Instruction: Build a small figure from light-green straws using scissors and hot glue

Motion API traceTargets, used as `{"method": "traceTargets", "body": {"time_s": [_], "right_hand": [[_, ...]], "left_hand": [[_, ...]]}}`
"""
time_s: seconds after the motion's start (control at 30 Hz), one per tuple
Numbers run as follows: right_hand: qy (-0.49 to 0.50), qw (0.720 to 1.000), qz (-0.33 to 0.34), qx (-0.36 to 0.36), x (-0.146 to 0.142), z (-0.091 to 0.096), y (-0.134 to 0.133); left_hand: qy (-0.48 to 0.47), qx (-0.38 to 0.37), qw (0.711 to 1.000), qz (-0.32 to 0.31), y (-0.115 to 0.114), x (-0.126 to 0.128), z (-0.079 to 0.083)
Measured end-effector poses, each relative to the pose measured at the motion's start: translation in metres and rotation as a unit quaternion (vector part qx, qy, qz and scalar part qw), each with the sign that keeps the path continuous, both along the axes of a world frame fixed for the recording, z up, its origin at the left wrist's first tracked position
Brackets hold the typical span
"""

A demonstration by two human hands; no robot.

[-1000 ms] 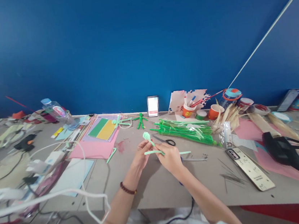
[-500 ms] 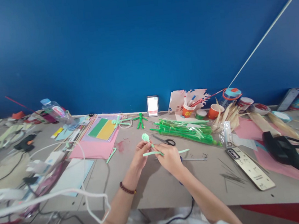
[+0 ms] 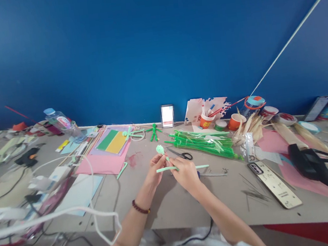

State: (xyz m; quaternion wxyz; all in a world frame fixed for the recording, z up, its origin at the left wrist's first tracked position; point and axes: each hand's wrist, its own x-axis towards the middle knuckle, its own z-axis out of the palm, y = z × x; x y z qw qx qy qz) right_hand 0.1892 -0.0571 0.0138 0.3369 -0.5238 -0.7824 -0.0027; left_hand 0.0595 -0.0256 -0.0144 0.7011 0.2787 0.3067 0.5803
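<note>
Both hands meet over the middle of the grey table (image 3: 174,205). Left hand (image 3: 155,174) has its fingers pinched on the upright stem of a pale green pipe-cleaner piece (image 3: 160,149), and a dark bead bracelet (image 3: 140,207) sits on that wrist. Right hand (image 3: 186,174), just beside it at 3 o'clock, is closed over a level strand of the same piece, which sticks out past both sides of the fist. The piece is held just above the tabletop, its coiled knob at 12 o'clock from the left hand's fingertips. Black-handled scissors (image 3: 182,155) lie just beyond the right hand at 12 o'clock. A bundle of bright green pipe cleaners (image 3: 205,142) lies at 2 o'clock, near the scissors. A small dark green figure (image 3: 154,132) stands further back at 12 o'clock. Pink paper (image 3: 106,164) lies at 10 o'clock, with a plastic water bottle (image 3: 61,121) well beyond it. A phone (image 3: 275,185) lies at 4 o'clock, well apart from the hands.
</note>
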Motion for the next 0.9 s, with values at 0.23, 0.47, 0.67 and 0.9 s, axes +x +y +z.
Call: {"method": "traceTargets", "body": {"time_s": [0.23,0.47,0.67,0.9], "right_hand": [[-0.032,0.999,-0.034,0.004,0.001,-0.004,0.0],[-0.04,0.998,-0.027,-0.029,-0.002,0.004,-0.003],[-0.008,0.998,-0.013,-0.054,0.003,0.019,-0.002],[-0.004,0.998,-0.002,-0.057,0.013,0.022,0.002]], "left_hand": [[0.085,0.029,0.996,0.024,-0.002,0.005,0.002],[0.035,-0.005,0.999,0.041,0.001,0.003,0.001],[0.014,-0.013,0.996,0.092,0.007,0.001,0.0],[0.003,-0.007,0.998,0.067,0.009,0.002,-0.004]]}}
